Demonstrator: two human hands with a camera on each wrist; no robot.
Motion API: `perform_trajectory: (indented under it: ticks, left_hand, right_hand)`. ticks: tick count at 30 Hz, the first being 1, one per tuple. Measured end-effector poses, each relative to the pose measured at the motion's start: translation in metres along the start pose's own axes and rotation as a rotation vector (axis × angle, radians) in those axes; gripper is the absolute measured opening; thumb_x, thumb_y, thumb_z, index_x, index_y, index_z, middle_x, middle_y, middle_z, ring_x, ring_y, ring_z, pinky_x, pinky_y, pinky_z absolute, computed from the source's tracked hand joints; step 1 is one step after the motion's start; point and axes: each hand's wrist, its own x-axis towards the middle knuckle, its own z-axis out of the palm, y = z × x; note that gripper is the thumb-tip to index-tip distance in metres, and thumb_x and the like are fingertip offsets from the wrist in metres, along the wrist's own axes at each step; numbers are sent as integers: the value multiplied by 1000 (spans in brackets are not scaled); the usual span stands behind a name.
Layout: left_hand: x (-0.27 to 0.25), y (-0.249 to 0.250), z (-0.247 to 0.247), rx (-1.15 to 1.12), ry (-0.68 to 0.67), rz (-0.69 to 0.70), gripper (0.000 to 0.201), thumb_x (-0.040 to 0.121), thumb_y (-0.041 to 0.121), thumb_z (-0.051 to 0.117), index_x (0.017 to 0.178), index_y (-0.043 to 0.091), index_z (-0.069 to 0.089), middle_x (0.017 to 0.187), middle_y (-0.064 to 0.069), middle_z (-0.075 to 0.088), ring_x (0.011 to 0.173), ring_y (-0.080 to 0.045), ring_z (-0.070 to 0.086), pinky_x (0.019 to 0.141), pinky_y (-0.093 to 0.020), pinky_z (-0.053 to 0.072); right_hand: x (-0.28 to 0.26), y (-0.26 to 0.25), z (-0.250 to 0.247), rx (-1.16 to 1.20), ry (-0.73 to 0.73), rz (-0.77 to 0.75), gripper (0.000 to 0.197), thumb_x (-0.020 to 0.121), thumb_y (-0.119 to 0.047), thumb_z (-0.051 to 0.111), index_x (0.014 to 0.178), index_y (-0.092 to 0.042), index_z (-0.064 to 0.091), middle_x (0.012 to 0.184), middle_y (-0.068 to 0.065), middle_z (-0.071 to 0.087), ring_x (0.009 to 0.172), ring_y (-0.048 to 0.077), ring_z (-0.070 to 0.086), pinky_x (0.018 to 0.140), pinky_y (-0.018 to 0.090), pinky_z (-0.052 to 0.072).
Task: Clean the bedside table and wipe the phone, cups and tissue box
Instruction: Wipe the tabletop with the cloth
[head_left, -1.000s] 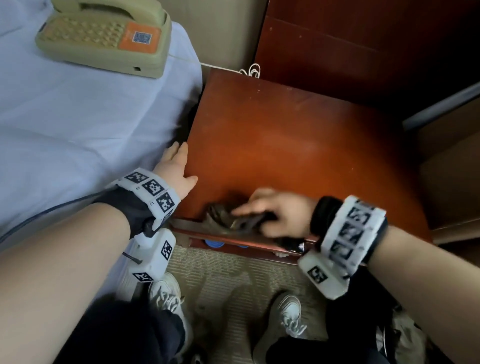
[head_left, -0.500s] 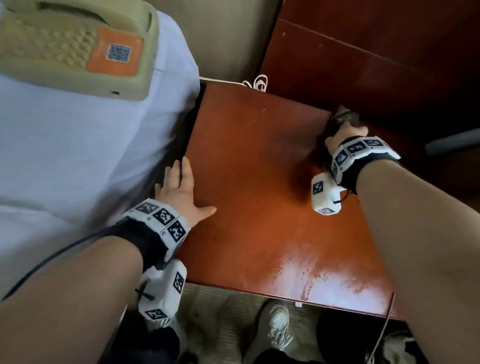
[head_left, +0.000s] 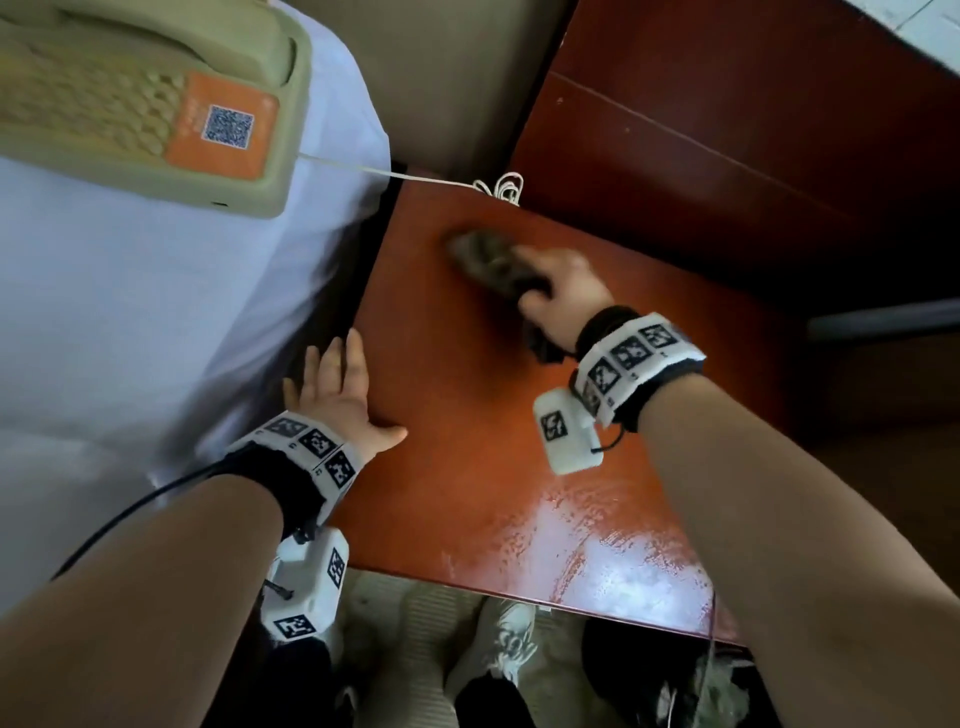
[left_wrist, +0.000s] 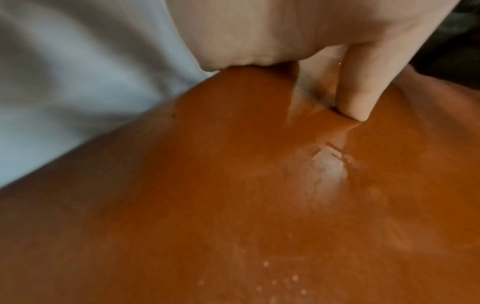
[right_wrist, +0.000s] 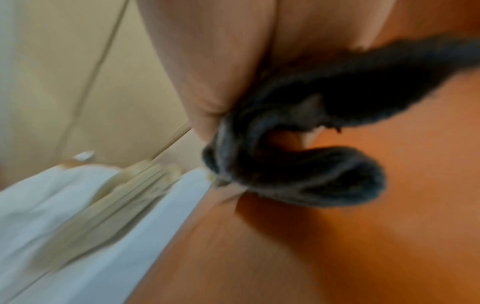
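While the right hand (head_left: 563, 296) curls its fingers round a crumpled dark grey cloth (head_left: 493, 262) and presses it on the tabletop in the upper centre of the head view, the items stand as follows. Reddish-brown glossy wooden bedside table (head_left: 467, 467): occupies the centre of the frame; its near edge runs along the lower centre, with a pale wet sheen just above it. Cloth: near the table's far edge, well apart from the left and near edges; bare wood lies open between it and the near edge. Left hand (head_left: 340, 395): flat, fingers straight and spread, resting on the table's left edge where it meets the white bedsheet (head_left: 130, 322). Beige push-button telephone with orange label (head_left: 156, 104): upper left of the frame, lying on the sheet, off the table. White cord (head_left: 498, 187): coiled at the table's far edge.
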Motion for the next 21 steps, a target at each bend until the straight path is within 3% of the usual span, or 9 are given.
perform_trajectory:
  ticks: [1,3,5,8,10,15,17,19,21]
  left_hand:
    - [0,0,0,1,-2,5,110,84,53,56,140,18,-33,155,-2,-22,144,-24,-20,118,-44,-7]
    - [1,-2,2,-7,9,21,109,84,52,55,140,18,-32,155,-2,-22,144,-24,-20,118,-43,-7]
    - [2,-7,3,-40,30,51,108,85,47,56,141,17,-31,155,-2,-22,144,-23,-19,118,-43,-6]
    - [2,-16,5,-206,3,58,105,88,34,58,141,18,-31,155,-1,-22,144,-21,-19,119,-41,-7]
    - [1,-20,4,-347,-26,4,103,89,29,59,142,23,-29,156,-1,-20,145,-27,-15,120,-43,-2]
    - [1,-23,-3,-395,-60,-28,92,92,23,54,145,28,-21,157,-4,-15,145,-33,-6,119,-44,7]
    - [1,-25,-5,-377,-75,-38,90,93,22,54,146,26,-19,158,-6,-13,145,-33,-4,119,-44,9]
    - [-1,-28,-8,-355,-84,-38,91,91,22,56,147,21,-15,158,-7,-9,146,-30,-3,119,-43,9]
    - [-6,-31,-9,-341,-99,-18,91,90,23,58,148,14,-12,158,-8,-6,146,-25,-6,120,-40,7]
  right_hand:
    - [9,6,-7,28,97,145,57,85,-20,48,141,-21,39,142,13,34,125,30,45,108,28,33]
    - [25,6,-11,-23,106,383,58,91,-19,47,145,-23,27,148,9,18,125,32,42,107,32,32]
    - [37,-11,-4,-108,27,428,63,92,-19,47,147,-28,19,149,6,10,126,34,40,107,34,31]
    - [54,-48,19,-187,-21,216,64,91,-19,48,147,-29,18,149,7,7,127,34,39,108,35,33]
    - [65,-70,29,-220,-57,76,63,91,-19,48,147,-24,19,151,12,5,127,33,39,108,34,33]
    - [64,-78,36,-201,-99,-192,59,88,-11,50,143,-23,33,150,9,16,128,28,40,104,18,30]
    - [36,-65,38,-184,-210,-364,56,87,-8,51,139,-22,40,148,6,24,131,22,36,98,11,25]
    - [6,-52,38,-289,-418,-498,57,85,-5,53,137,-27,43,149,2,23,128,17,36,95,10,24]
    - [-12,-41,29,-253,-597,-496,55,83,-2,53,133,-25,50,144,3,33,125,17,42,94,8,25]
